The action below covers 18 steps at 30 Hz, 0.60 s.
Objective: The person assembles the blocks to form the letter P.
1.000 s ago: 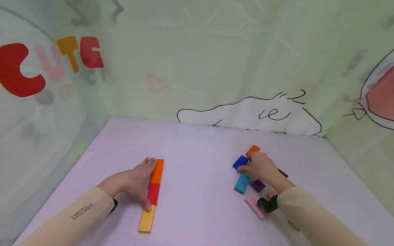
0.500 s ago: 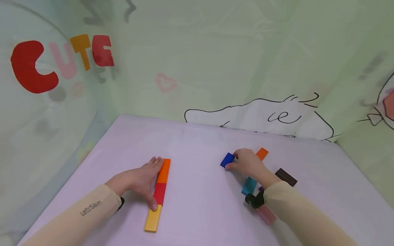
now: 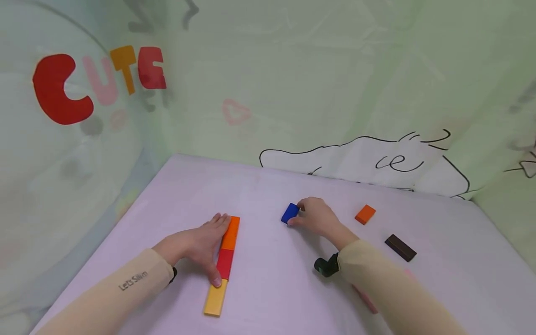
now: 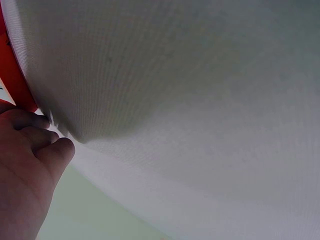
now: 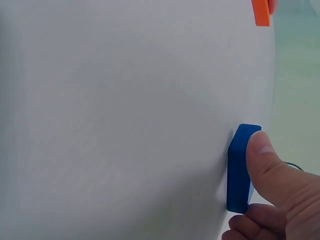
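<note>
A row of three flat blocks lies end to end on the table in the head view: orange (image 3: 232, 235), red (image 3: 225, 266) and yellow (image 3: 215, 301). My left hand (image 3: 203, 246) rests along the row's left side, fingers extended to the orange block and thumb by the joint between red and yellow. In the left wrist view its fingertips sit beside the end of an orange-red block (image 4: 14, 75). My right hand (image 3: 320, 218) pinches a blue block (image 3: 289, 213) between thumb and fingers, right of the row. The right wrist view shows the thumb on the blue block's (image 5: 238, 170) face.
Farther right lie a loose orange block (image 3: 365, 214) and a dark brown block (image 3: 400, 247). A pink block (image 3: 365, 298) is partly hidden by the right sleeve (image 3: 389, 284). A printed curtain (image 3: 318, 83) stands behind the table.
My right hand has carried the blue block leftward, away from the loose blocks and nearer the row. My left hand keeps its place on the row. The head view has turned slightly right.
</note>
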Tool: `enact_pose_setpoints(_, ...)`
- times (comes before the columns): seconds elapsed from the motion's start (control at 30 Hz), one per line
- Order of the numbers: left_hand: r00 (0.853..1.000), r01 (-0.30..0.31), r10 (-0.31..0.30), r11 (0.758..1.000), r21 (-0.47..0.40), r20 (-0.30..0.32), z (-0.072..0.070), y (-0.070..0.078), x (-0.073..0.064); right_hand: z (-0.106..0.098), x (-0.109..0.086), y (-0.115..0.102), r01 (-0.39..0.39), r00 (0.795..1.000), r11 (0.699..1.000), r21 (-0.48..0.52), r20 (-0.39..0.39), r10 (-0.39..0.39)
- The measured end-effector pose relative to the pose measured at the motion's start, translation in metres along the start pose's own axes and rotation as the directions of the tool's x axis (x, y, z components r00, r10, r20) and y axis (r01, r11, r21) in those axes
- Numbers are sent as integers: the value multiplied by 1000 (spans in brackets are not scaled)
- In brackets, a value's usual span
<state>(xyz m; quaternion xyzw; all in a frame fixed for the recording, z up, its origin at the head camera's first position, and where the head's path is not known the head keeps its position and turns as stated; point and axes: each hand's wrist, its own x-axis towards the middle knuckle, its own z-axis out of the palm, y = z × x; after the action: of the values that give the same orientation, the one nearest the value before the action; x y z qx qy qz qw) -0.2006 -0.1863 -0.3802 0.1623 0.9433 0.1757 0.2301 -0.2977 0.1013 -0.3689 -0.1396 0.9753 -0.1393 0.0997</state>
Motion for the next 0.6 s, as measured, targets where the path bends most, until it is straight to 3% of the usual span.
enact_pose_setpoints(0.23, 1000, 9, -9, 1000, -7, -4, 0, 0, -1, 7, 15, -18, 77, 997, 997, 23, -11, -76)
enact_pose_setpoints(0.6, 1000, 31, -31, 999, -18, 0, -1, -1, -2, 21, 34, -43, 124, 992, 989, 79, -3, -124)
